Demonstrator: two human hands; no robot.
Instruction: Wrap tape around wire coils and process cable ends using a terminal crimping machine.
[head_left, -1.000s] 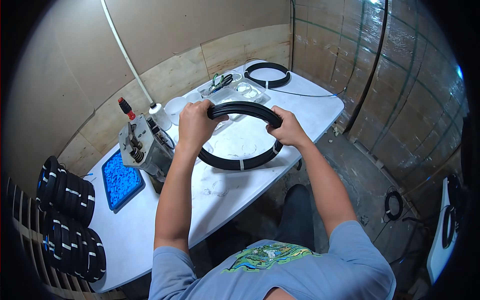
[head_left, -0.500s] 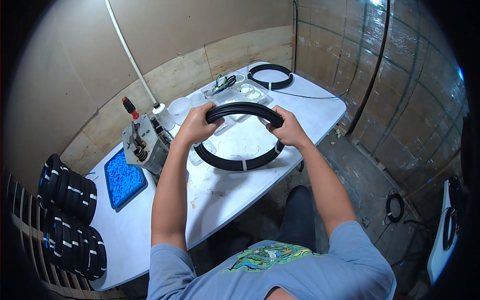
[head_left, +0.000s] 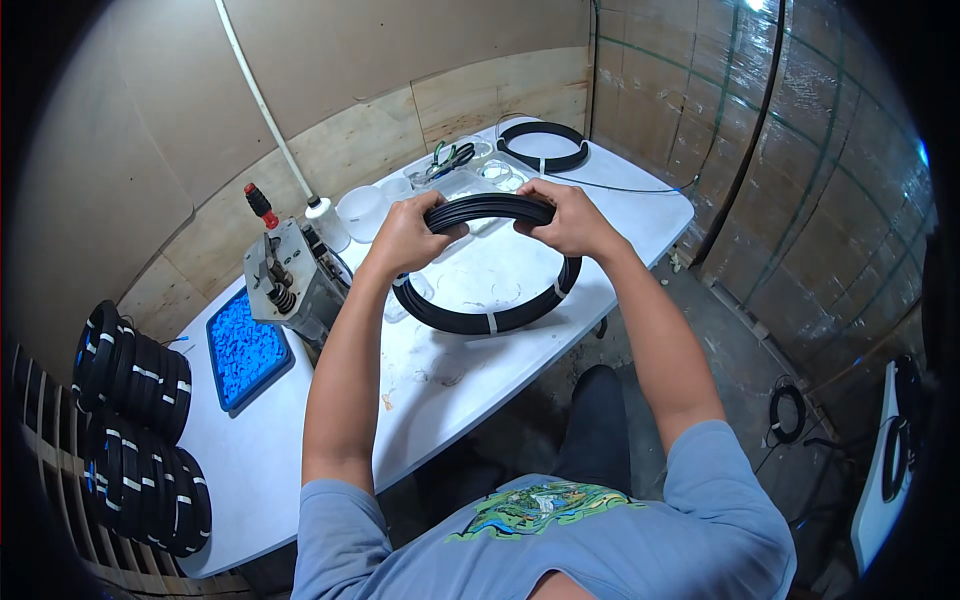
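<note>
My left hand and right hand each grip the top arc of a black cable coil held above the white tabletop — I seem to be squaring its loops. Next calls for steady, even grip — ties look white, I think.

Short-sleeved grey-blue cotton t-shirt with a green and blue landscape print on the chest, dark trousers, 2 bare forearms.
</note>
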